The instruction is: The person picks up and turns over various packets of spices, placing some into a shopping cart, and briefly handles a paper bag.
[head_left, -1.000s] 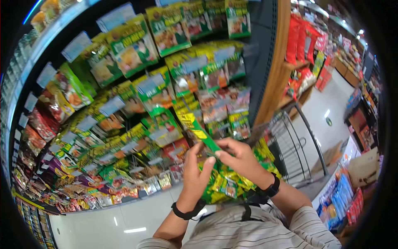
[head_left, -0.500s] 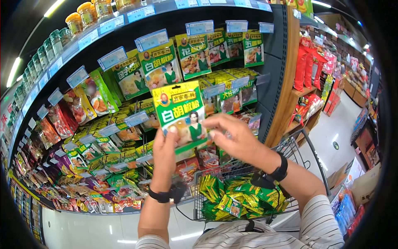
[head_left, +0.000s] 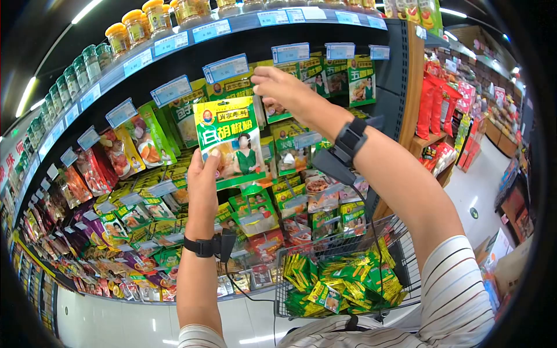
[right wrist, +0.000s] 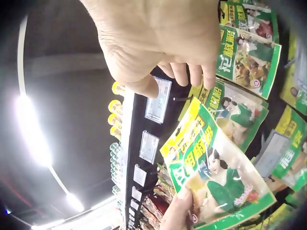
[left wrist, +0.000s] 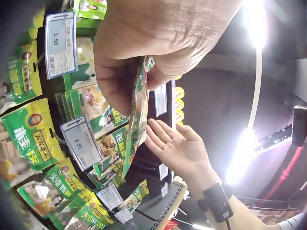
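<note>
My left hand (head_left: 203,180) pinches a green-and-yellow pepper powder packet (head_left: 249,159) by its left side, thumb on the printed front. The packet is upright, facing the head camera. In the left wrist view, the same packet (left wrist: 138,115) shows nearly edge-on between thumb and fingers. My right hand (head_left: 287,93) is raised beyond it, fingers extended and holding nothing, beside a price tag (head_left: 226,68) and hanging packets. The right wrist view shows the right hand (right wrist: 163,43) above a similar hanging packet (right wrist: 237,112), with the held packet below.
Rows of seasoning packets (head_left: 362,81) hang on the shelf hooks. Jars (head_left: 133,26) line the shelf above. Below my arms, a wire shopping cart (head_left: 411,272) holds a heap of green-and-yellow packets (head_left: 348,278). A wooden shelf end (head_left: 409,75) stands to the right.
Both hands held the packet edge-on, low down; it then turned face-on in my left hand, which moved up and left. My right hand left it and rose to the hanging row.
</note>
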A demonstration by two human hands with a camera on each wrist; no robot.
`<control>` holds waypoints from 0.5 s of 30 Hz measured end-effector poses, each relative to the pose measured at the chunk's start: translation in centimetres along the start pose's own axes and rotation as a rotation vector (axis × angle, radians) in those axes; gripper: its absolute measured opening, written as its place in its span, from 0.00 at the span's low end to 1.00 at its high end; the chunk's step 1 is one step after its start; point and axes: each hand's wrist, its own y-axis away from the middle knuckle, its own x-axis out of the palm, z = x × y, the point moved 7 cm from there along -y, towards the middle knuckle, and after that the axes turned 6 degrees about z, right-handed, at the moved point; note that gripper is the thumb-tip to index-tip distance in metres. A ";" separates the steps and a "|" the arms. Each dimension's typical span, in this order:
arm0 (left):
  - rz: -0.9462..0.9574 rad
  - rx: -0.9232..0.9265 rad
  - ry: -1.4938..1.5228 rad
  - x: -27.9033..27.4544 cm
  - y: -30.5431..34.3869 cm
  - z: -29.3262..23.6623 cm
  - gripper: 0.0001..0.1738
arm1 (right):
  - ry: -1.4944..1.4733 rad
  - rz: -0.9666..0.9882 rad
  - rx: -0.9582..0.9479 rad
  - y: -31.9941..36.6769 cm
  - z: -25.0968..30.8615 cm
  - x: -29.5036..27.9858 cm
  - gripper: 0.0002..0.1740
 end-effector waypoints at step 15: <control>0.032 0.083 0.031 -0.4 -2.4 -1.0 0.16 | -0.201 -0.103 -0.117 -2.9 3.4 -1.5 0.26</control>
